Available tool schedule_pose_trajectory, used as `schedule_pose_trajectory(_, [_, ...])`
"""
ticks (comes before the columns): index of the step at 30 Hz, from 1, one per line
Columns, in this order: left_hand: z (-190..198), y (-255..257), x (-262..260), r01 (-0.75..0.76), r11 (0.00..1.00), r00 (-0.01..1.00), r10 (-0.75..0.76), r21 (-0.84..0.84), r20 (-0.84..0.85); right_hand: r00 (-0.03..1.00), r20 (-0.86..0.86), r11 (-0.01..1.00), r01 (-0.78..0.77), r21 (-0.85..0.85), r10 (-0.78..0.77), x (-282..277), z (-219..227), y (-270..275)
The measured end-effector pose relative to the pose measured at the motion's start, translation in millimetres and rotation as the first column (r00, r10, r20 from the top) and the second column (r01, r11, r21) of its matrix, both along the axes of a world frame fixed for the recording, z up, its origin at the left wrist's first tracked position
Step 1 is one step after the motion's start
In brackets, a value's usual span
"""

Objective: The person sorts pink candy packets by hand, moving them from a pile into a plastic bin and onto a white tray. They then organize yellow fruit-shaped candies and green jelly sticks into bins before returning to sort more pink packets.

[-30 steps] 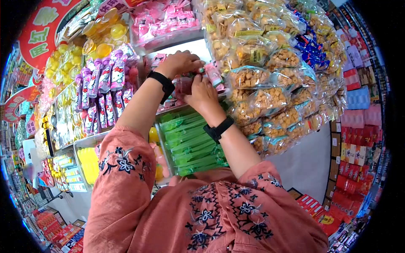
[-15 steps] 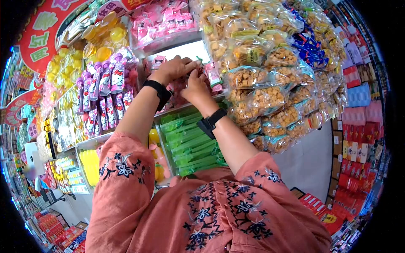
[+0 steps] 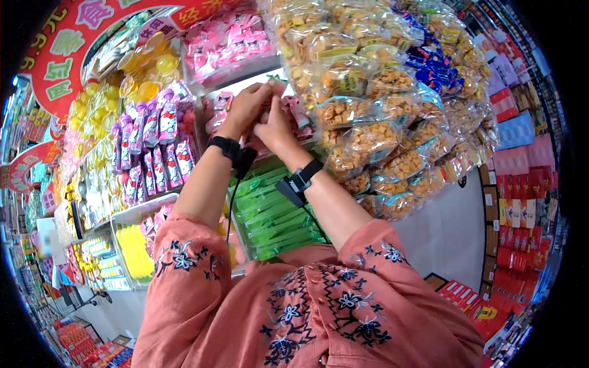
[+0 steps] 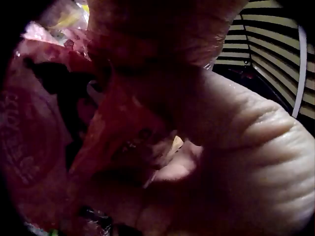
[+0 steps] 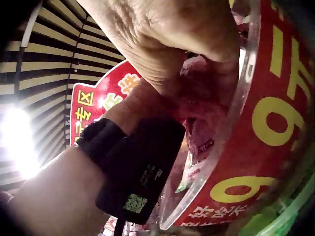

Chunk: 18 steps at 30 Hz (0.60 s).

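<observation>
Both hands work close together in a bin of pink packets, fingers near its back. My left hand grips a pink packet with a black figure printed on it; in the left wrist view that packet bulges beside the thumb and fingers. From the right, my right hand meets the left one, its index finger pointing away. The right wrist view has its fingers curled over crumpled pink wrapping just inside the bin's clear rim. The hands hide much of what lies between them.
Green stick packs fill the bin nearer the body. Left are purple Hello Kitty packs; right, a tall heap of clear snack bags. Another bin of pink packets stands behind. A cable hangs from each wrist camera.
Both hands have shifted left and drawn closer together within the bin, and the wrists have turned so that the cameras and cables show. The head view has moved slightly.
</observation>
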<state>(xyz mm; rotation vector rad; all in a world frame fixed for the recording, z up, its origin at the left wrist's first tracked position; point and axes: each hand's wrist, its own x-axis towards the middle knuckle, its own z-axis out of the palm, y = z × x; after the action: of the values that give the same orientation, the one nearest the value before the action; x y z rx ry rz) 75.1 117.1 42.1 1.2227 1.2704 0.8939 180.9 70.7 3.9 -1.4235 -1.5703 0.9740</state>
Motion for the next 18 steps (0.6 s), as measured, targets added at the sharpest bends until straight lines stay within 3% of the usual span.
schedule_pose_trajectory(1, [3.9, 2.0, 0.0, -0.01, 1.0, 1.0, 0.01, 0.002, 0.01, 0.992, -0.128, 1.0, -0.017, 0.004, 0.017, -2.5, 2.5, -0.2])
schedule_pose_trajectory(2, [7.1, 1.9, -1.3, -0.033, 0.999, 0.998, 0.032, 0.024, 0.045, 0.992, -0.124, 0.995, 0.012, 0.102, 0.0, -5.1, 4.9, -0.1])
schedule_pose_trajectory(5, [44.7, -7.0, 2.6, 0.005, 0.99, 0.979, -0.033, 0.139, 0.2, 0.992, -0.125, 0.999, -0.036, -0.016, 0.034, -1.7, 37.7, -1.4])
schedule_pose_trajectory(6, [44.1, 0.7, -4.2, 0.055, 0.986, 0.987, -0.077, 0.157, 0.138, 0.998, -0.058, 0.999, -0.008, 0.037, 0.01, -3.7, 44.7, -0.9])
schedule_pose_trajectory(10, [72.5, -3.2, -17.2, -0.004, 0.974, 0.99, 0.035, 0.227, -0.135, 0.992, -0.116, 0.978, -0.028, 0.206, 0.053, -8.2, 73.0, -9.7])
schedule_pose_trajectory(11, [98.9, -26.6, -12.7, -0.067, 0.952, 0.984, 0.112, 0.298, -0.139, 0.976, -0.189, 0.979, -0.073, 0.19, 0.11, -10.8, 81.8, -15.4])
schedule_pose_trajectory(13, [105.9, -39.0, -28.2, -0.105, 0.932, 0.972, 0.17, 0.348, -0.16, 0.889, -0.375, 0.938, -0.141, 0.317, 0.261, -22.8, 96.1, -30.0])
schedule_pose_trajectory(14, [106.4, -47.3, -36.9, -0.151, 0.939, 0.979, 0.185, 0.309, -0.082, 0.934, -0.267, 0.961, -0.185, 0.205, 0.236, -20.7, 132.2, -56.0])
schedule_pose_trajectory(15, [134.9, -80.7, -35.2, -0.193, 0.921, 0.96, 0.249, 0.339, -0.13, 0.911, -0.304, 0.946, -0.205, 0.25, 0.278, -32.1, 127.6, -62.2])
schedule_pose_trajectory(18, [143.1, -127.9, -70.9, -0.286, 0.886, 0.896, 0.382, 0.365, -0.224, 0.845, -0.361, 0.887, -0.247, 0.39, 0.394, -73.7, 113.1, -87.9])
